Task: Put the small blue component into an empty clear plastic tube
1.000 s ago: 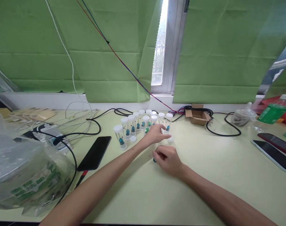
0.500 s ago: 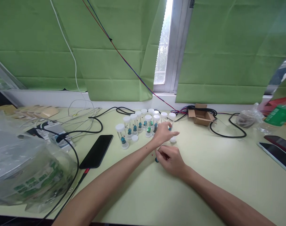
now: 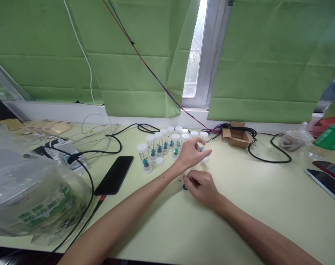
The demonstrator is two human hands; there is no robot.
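A cluster of several clear vials [image 3: 164, 143] with white caps and small blue-green parts inside stands at the back middle of the pale green table [image 3: 255, 206]. My left hand [image 3: 191, 154] hovers at the cluster's right end. Its fingers curl around what looks like a clear uncapped vial next to a capped vial [image 3: 203, 138]. Just in front, my right hand [image 3: 202, 186] rests on the table, its fingers pinched on a small blue part [image 3: 185, 187]. A loose white cap [image 3: 159, 161] lies beside the vials.
A black phone [image 3: 114, 179] lies left of my arms, with black cables [image 3: 86, 176] around it. A big clear plastic bag [image 3: 26, 198] fills the left. A small cardboard box [image 3: 237, 137], a cable loop [image 3: 269, 158], two phones [image 3: 325, 180] and a green bottle [image 3: 331, 137] are on the right.
My left hand has lifted a little and shifted right along the vials. My right hand stays put on the small blue part. The camera has drifted left.
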